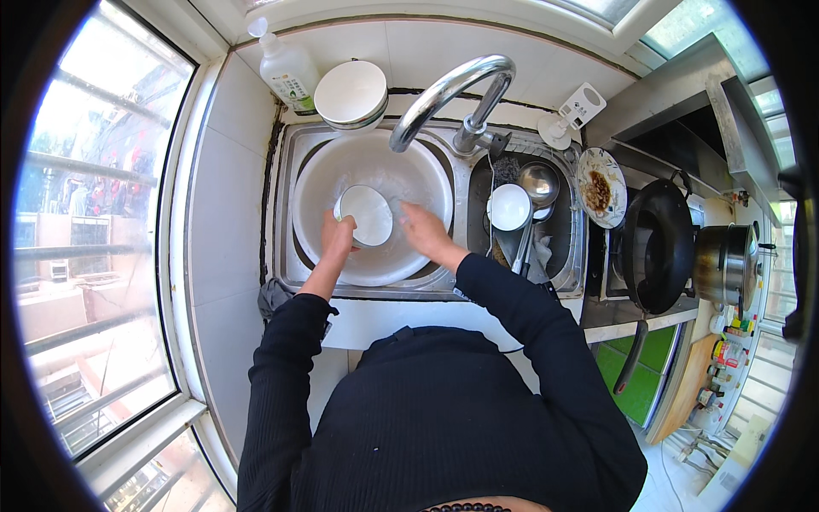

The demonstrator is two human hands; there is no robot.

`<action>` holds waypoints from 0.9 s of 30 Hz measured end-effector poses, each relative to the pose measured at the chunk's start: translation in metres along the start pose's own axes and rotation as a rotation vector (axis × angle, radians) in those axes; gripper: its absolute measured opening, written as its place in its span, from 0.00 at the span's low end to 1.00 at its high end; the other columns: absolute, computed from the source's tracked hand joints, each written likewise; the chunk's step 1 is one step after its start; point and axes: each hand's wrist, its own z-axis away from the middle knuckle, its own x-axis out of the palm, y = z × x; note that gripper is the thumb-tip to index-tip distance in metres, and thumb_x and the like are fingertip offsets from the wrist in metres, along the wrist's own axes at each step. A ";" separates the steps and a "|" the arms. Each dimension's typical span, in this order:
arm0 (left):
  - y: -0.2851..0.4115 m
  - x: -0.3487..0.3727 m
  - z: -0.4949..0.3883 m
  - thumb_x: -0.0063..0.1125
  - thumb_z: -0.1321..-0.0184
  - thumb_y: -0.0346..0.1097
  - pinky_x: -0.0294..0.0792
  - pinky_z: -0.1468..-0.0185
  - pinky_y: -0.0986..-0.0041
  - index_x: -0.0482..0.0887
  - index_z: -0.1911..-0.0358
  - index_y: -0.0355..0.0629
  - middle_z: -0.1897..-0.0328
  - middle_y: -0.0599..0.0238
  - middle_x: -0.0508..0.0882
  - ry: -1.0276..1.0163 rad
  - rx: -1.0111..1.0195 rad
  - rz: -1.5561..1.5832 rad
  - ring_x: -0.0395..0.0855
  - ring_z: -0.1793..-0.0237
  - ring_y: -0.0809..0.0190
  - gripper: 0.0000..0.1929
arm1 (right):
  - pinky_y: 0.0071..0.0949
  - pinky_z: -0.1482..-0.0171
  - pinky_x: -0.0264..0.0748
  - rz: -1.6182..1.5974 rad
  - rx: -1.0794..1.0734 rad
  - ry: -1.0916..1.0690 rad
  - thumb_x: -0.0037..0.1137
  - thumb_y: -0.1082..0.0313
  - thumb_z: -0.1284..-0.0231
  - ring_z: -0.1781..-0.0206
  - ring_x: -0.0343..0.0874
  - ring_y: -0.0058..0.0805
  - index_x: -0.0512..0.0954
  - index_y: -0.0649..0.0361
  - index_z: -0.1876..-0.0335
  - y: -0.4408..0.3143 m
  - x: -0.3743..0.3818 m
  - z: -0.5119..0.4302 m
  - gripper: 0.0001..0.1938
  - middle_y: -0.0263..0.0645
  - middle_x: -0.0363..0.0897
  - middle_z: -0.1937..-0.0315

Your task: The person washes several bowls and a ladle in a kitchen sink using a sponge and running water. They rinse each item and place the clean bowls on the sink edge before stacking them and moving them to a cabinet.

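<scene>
My left hand [336, 235] grips the rim of a white bowl [366, 214], with the thumb over its near edge. The bowl is tilted above a large round white basin [313, 221], which sits in the left bowl of the steel sink. Cloudy water seems to lie in the basin. Just right of the bowl is my right hand [425, 230], over the basin and apart from the bowl. Its fingers are somewhat blurred, and I see nothing held in them. The chrome faucet [448, 89] arches over the basin's far side.
Stacked bowls [350, 93] and a pump bottle [288, 73] stand behind the basin. The right sink [556, 249] holds a small white bowl [510, 207], a metal ladle [537, 182] and utensils. Farther right are a food-stained plate [601, 187], a black wok [659, 246] and a steel pot [723, 265].
</scene>
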 end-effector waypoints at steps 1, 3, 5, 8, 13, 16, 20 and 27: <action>0.003 -0.001 0.003 0.53 0.52 0.38 0.84 0.67 0.56 0.69 0.41 0.32 0.46 0.40 0.77 -0.051 -0.024 0.042 0.83 0.53 0.42 0.31 | 0.44 0.42 0.74 0.021 -0.223 -0.008 0.50 0.66 0.34 0.41 0.76 0.53 0.76 0.62 0.44 -0.004 0.009 0.006 0.16 0.54 0.77 0.43; 0.013 -0.004 0.009 0.52 0.51 0.39 0.84 0.65 0.55 0.69 0.41 0.34 0.45 0.42 0.75 -0.113 -0.060 0.143 0.81 0.51 0.42 0.31 | 0.45 0.45 0.75 0.091 -0.618 -0.049 0.50 0.68 0.36 0.42 0.76 0.51 0.76 0.59 0.45 -0.007 0.020 0.012 0.15 0.50 0.77 0.43; 0.028 -0.017 0.011 0.51 0.51 0.40 0.83 0.64 0.53 0.69 0.40 0.38 0.45 0.45 0.75 -0.242 -0.080 0.120 0.80 0.49 0.43 0.31 | 0.43 0.46 0.77 0.219 -0.599 -0.180 0.52 0.68 0.38 0.39 0.75 0.47 0.76 0.58 0.47 -0.006 0.019 0.011 0.14 0.45 0.77 0.43; 0.046 -0.038 0.014 0.52 0.52 0.41 0.83 0.63 0.52 0.69 0.39 0.40 0.46 0.49 0.75 -0.418 -0.158 0.078 0.79 0.48 0.44 0.32 | 0.41 0.50 0.79 0.317 -0.695 -0.258 0.54 0.66 0.39 0.38 0.75 0.44 0.76 0.57 0.49 -0.003 0.003 0.001 0.14 0.40 0.78 0.45; 0.036 -0.015 0.032 0.53 0.52 0.39 0.83 0.61 0.56 0.71 0.41 0.39 0.48 0.53 0.76 -0.116 0.096 0.256 0.80 0.51 0.49 0.30 | 0.39 0.45 0.80 0.200 -0.522 -0.210 0.57 0.69 0.42 0.34 0.74 0.41 0.76 0.58 0.48 -0.033 0.002 0.001 0.15 0.38 0.78 0.42; 0.031 -0.005 0.036 0.52 0.53 0.38 0.82 0.72 0.63 0.71 0.37 0.42 0.50 0.53 0.78 -0.002 0.202 0.315 0.82 0.57 0.52 0.33 | 0.39 0.44 0.79 0.171 -0.516 -0.238 0.57 0.72 0.43 0.34 0.75 0.41 0.76 0.58 0.46 -0.039 0.003 0.003 0.17 0.40 0.77 0.39; 0.039 -0.028 0.037 0.50 0.52 0.37 0.81 0.69 0.63 0.72 0.38 0.39 0.53 0.49 0.80 -0.012 0.187 0.137 0.82 0.54 0.49 0.32 | 0.45 0.44 0.75 0.432 -0.699 0.146 0.55 0.72 0.43 0.44 0.79 0.46 0.76 0.57 0.49 -0.011 -0.019 -0.012 0.15 0.45 0.79 0.46; 0.047 -0.039 0.050 0.50 0.49 0.39 0.69 0.43 0.57 0.72 0.38 0.34 0.53 0.39 0.81 0.089 0.527 -0.153 0.81 0.55 0.41 0.31 | 0.27 0.66 0.80 -0.698 0.441 -0.092 0.52 0.71 0.36 0.54 0.86 0.30 0.77 0.59 0.42 -0.013 -0.030 -0.025 0.17 0.41 0.84 0.55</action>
